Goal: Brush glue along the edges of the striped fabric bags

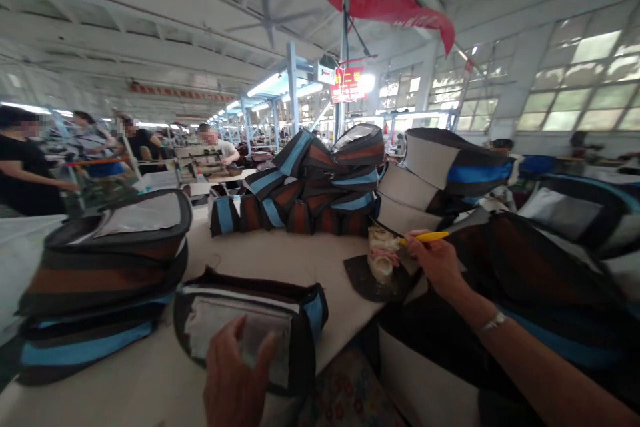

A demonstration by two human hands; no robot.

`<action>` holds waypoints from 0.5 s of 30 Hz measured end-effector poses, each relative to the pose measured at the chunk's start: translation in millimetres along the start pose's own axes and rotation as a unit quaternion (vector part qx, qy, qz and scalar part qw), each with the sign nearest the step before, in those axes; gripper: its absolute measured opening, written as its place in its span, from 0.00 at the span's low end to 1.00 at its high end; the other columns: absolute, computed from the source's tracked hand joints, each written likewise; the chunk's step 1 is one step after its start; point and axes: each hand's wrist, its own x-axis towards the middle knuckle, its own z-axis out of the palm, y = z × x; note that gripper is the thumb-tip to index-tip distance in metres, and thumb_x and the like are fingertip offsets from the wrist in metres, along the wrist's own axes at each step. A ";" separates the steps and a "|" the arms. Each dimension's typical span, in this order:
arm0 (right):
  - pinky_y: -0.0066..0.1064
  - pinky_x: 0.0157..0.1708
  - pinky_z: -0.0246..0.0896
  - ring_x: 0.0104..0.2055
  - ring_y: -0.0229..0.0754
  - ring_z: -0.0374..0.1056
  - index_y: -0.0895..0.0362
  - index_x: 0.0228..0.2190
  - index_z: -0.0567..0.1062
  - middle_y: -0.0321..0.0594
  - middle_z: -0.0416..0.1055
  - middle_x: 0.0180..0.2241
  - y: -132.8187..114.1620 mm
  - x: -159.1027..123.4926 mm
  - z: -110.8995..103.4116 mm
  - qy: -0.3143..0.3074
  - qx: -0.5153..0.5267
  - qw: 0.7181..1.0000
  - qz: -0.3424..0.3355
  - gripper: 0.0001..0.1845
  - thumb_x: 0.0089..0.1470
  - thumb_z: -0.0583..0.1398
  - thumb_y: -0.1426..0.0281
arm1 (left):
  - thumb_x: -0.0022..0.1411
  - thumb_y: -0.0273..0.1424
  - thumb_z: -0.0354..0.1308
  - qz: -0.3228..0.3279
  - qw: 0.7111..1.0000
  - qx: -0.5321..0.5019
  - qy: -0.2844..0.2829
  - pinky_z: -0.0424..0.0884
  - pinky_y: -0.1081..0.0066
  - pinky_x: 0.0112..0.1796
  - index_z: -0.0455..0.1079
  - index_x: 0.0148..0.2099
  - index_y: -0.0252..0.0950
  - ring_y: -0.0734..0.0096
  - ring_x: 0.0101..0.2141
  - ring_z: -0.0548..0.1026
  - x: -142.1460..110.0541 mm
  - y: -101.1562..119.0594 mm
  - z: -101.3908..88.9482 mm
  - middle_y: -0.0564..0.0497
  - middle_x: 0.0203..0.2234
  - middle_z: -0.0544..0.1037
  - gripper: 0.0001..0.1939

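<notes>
My left hand (235, 373) rests on a striped bag piece (250, 330) lying open side up at the near edge of the table, thumb and fingers apart on its grey lining. My right hand (435, 257) is closed on a yellow-handled brush (425, 237), its tip at a small glue pot (383, 257) that stands on a dark round pad (365, 283). A bracelet shows on my right wrist.
A stack of brown, black and blue bag pieces (100, 280) stands at the left, a heap of them (320, 187) at the back, more at the right (550, 260). The white table (280, 257) lies between. Other workers (25, 160) stand far left.
</notes>
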 end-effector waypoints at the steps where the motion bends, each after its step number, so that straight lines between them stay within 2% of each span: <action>1: 0.32 0.26 0.63 0.27 0.44 0.69 0.60 0.34 0.77 0.41 0.73 0.25 19.1 9.1 -1.4 -0.006 -0.032 0.999 0.004 0.24 0.57 0.60 0.50 | 0.57 0.62 0.50 0.030 1.000 0.002 -0.002 0.72 0.50 0.48 0.62 0.55 0.34 0.47 0.48 0.72 -14.3 10.2 9.5 0.39 0.46 0.71 0.39; 4: 0.35 0.34 0.67 0.30 0.45 0.72 0.60 0.30 0.78 0.41 0.74 0.26 71.0 24.0 7.3 -0.048 -0.112 0.992 0.022 0.22 0.57 0.63 0.52 | 0.54 0.60 0.57 0.079 0.997 0.015 -0.008 0.74 0.54 0.43 0.60 0.55 0.36 0.48 0.46 0.73 -36.6 38.3 35.1 0.39 0.46 0.71 0.39; 8: 0.38 0.41 0.70 0.35 0.43 0.73 0.61 0.34 0.77 0.40 0.75 0.32 122.0 22.6 41.4 -0.114 -0.163 0.979 0.049 0.16 0.63 0.62 0.59 | 0.58 0.52 0.58 0.059 0.998 0.034 -0.017 0.76 0.57 0.40 0.58 0.58 0.35 0.49 0.47 0.74 -32.5 53.8 59.8 0.38 0.48 0.71 0.34; 12: 0.40 0.44 0.70 0.39 0.43 0.73 0.60 0.38 0.76 0.41 0.76 0.37 156.0 17.7 72.1 -0.161 -0.188 0.967 0.062 0.11 0.65 0.61 0.64 | 0.64 0.40 0.55 0.107 0.993 0.032 -0.032 0.77 0.64 0.36 0.60 0.56 0.36 0.57 0.42 0.78 -30.3 35.8 73.1 0.41 0.45 0.74 0.22; 15: 0.38 0.41 0.71 0.37 0.43 0.73 0.61 0.36 0.76 0.40 0.75 0.35 175.0 18.6 81.1 -0.169 -0.216 0.958 0.083 0.12 0.65 0.62 0.64 | 0.65 0.35 0.54 0.172 0.985 0.014 -0.033 0.78 0.69 0.35 0.61 0.56 0.37 0.62 0.39 0.80 -30.6 10.9 72.0 0.43 0.44 0.76 0.19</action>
